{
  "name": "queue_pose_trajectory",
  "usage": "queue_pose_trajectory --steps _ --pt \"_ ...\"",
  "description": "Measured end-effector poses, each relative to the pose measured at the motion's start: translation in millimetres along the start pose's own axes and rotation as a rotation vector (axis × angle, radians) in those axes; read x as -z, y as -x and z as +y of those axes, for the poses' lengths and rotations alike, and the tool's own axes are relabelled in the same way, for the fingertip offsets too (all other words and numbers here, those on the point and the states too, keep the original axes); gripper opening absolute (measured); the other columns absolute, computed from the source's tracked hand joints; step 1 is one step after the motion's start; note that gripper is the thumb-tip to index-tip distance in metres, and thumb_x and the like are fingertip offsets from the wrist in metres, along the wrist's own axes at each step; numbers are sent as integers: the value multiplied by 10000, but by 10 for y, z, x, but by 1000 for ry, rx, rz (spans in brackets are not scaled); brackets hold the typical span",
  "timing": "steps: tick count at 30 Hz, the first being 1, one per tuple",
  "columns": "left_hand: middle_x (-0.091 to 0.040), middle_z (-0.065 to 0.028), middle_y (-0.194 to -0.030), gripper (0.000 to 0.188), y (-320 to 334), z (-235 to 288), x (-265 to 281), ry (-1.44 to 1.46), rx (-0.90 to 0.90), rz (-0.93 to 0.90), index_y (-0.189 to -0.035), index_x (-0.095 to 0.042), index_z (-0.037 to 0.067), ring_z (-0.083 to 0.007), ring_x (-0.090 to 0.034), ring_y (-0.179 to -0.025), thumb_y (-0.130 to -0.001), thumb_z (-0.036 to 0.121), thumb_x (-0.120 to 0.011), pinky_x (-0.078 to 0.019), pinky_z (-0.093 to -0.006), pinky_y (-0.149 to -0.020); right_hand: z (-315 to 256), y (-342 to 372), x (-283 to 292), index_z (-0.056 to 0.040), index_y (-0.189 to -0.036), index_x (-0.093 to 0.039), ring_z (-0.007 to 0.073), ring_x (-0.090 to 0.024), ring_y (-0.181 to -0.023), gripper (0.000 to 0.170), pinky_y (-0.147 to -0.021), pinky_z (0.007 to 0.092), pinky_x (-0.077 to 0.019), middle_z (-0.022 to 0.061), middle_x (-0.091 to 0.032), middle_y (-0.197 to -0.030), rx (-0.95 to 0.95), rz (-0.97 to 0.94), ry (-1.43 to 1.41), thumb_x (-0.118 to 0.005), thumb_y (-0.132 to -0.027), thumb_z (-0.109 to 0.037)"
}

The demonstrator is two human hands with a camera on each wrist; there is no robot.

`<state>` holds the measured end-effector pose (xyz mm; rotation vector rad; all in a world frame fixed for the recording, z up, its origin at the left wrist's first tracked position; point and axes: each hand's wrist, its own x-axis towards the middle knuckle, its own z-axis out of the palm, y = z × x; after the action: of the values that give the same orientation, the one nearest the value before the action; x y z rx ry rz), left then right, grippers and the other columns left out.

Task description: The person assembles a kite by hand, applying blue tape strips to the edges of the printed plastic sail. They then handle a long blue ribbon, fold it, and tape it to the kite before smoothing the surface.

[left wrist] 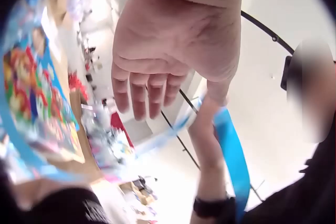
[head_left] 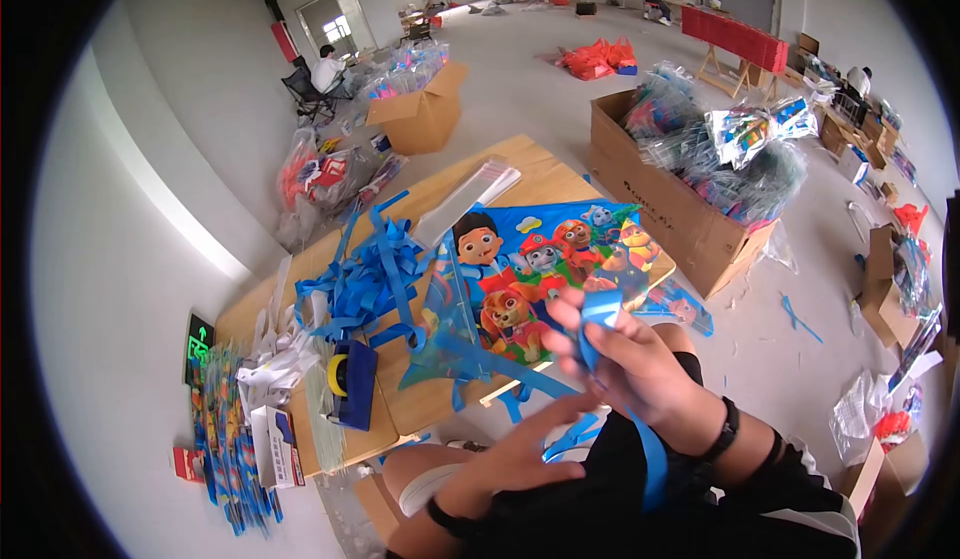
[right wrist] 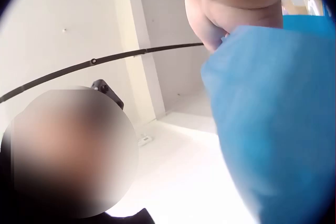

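Observation:
A blue ribbon-like strip [head_left: 652, 464] is looped over the fingers of my right hand [head_left: 650, 369], which pinches it with the thumb; its tail hangs over the lap. In the right wrist view the blue strip [right wrist: 273, 124] covers much of the hand. My left hand [head_left: 530, 449] is just below and left of the right, fingers extended. The left wrist view shows its palm [left wrist: 176, 40] with nothing gripped and the thumb tip right by the right hand. Beyond them, a cartoon-printed plastic sheet [head_left: 510, 321] lies on the wooden table [head_left: 520, 159].
Tangled blue strips [head_left: 370, 279] heap up left of the sheet, near a blue tape dispenser [head_left: 360, 384] with yellow tape. White paper strips [head_left: 465, 204] lie at the far side. A large carton [head_left: 670, 194] of plastic packages stands right of the table. Several people sit farther off.

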<state>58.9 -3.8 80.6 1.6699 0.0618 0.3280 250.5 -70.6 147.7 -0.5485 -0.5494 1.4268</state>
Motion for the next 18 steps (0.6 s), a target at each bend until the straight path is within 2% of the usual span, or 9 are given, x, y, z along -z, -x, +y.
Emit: queue_pose_trajectory --steps 2,5,7,9,11,13,14,16,18 --pt "-532 -154 -1404 847 47 -281 -246 403 -33 23 -1562 -285 5 -257 -536 -1283 -911 284 -749 -382 -419 -1139 167 -222 73 -46 -1470 -450 221 -617 -1237 422 -1003 359 -532 66 -572 -1436 123 20 -47 -518 -1056 -97" --pt "-543 -149 -1397 850 101 -444 -339 517 46 94 -1564 -285 14 -239 -547 -1270 -917 327 -739 -384 -410 -1137 321 -433 202 -41 -1450 -460 219 -627 -1218 394 -986 352 -539 78 -587 -1415 240 188 -40 -501 -1060 -85" --pt "-555 -142 -1386 782 181 -472 -322 557 57 121 -1551 -315 28 -216 -582 -1219 -929 249 -733 -425 -386 -1098 397 -533 335 -40 -1454 -449 213 -635 -1200 397 -978 345 -541 88 -590 -1408 252 213 -20 -495 -1062 -85" --pt "-524 -154 -1385 726 233 -458 -290 396 197 128 -1537 -314 23 -246 -595 -1211 -946 174 -707 -451 -390 -1061 486 -605 438 -40 -1462 -437 211 -640 -1191 410 -978 339 -540 93 -583 -1416 322 280 4 -501 -1060 -87" --pt "-536 -139 -1354 687 207 -413 -337 321 196 149 -1526 -333 33 -228 -626 -1130 -943 101 -691 -473 -366 -1014 565 -635 506 -38 -1461 -434 209 -645 -1181 413 -975 332 -541 89 -588 -1411 343 303 10 -509 -1058 -87" --pt "-579 -118 -1286 671 167 -447 -385 111 340 335 -1485 -400 50 -199 -619 -1105 -914 121 -746 -505 -344 -960 596 -631 510 -88 -1458 -463 211 -623 -1222 422 -985 339 -536 45 -583 -1419 293 301 -61 -539 -1043 -93" --pt "-579 -118 -1286 671 149 -512 -401 107 343 333 -1485 -400 50 -199 -619 -1105 -914 121 -746 -505 -344 -960 599 -616 498 -88 -1458 -463 211 -623 -1222 422 -985 339 -536 45 -583 -1419 295 301 -66 -539 -1043 -93" --pt "-566 -121 -1265 674 130 -699 -403 23 299 533 -1455 -426 50 -210 -604 -1128 -892 166 -778 -498 -348 -958 564 -553 417 -111 -1438 -481 189 -632 -1188 410 -957 325 -549 36 -594 -1401 199 353 -171 -546 -1034 -84" --pt "-555 -127 -1288 673 95 -772 -381 10 261 545 -1444 -438 53 -216 -597 -1143 -885 187 -788 -491 -347 -968 505 -479 380 -105 -1442 -468 180 -643 -1151 407 -941 321 -554 39 -602 -1389 177 293 -225 -529 -1040 -86"
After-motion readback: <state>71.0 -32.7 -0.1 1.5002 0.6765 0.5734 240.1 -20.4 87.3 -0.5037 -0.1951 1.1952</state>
